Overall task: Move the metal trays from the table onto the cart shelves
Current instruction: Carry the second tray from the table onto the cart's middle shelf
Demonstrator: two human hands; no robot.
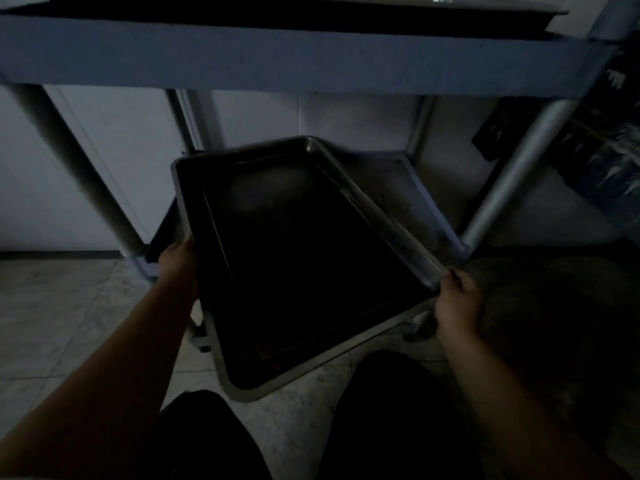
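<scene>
Hands gripping tray (304,258) sides, arms outstretched

The scene is dimly lit and bluish; deep shadow fills the tray (304,258), edges are softly blurred and bent.

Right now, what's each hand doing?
Left hand: closed on the metal tray's left rim.
Right hand: closed on the tray's right rim.
</scene>
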